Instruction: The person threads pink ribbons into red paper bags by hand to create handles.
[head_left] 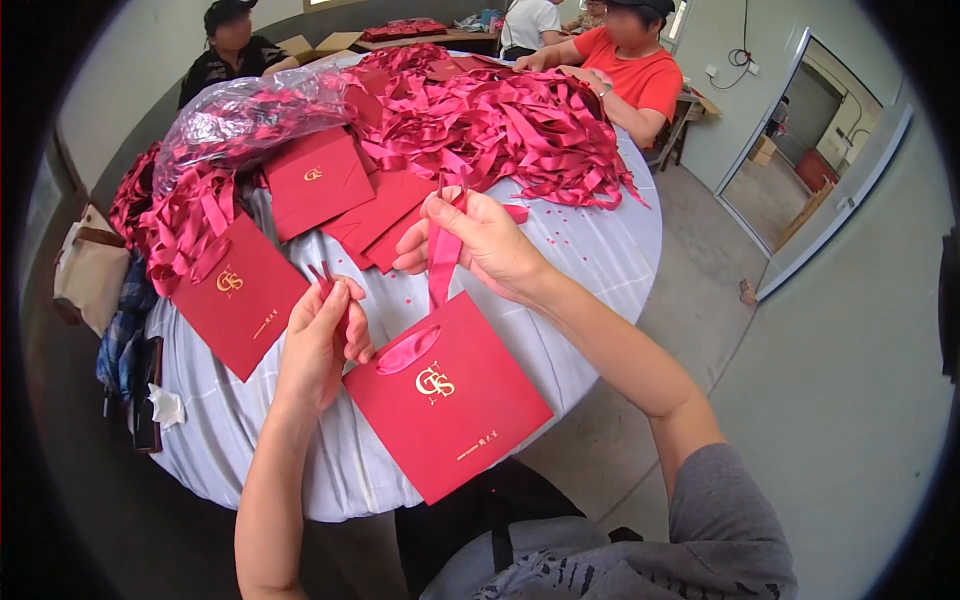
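A flat red paper gift bag (447,397) with a gold emblem hangs over the near edge of the round table (610,250). Its red ribbon handle (441,258) rises to the right hand (478,240), fingers pinched shut on it. The left hand (318,335) pinches the ribbon's other end (325,275). A ribbon heap (510,125) and more red bags (238,292) lie beyond.

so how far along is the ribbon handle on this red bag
Partly done: one ribbon loop already hangs across the red bag. In hand: the right hand pulls a ribbon strand up, and the left hand pinches two ribbon ends. Left: flat bags and a heap of ribbons wait on the table.
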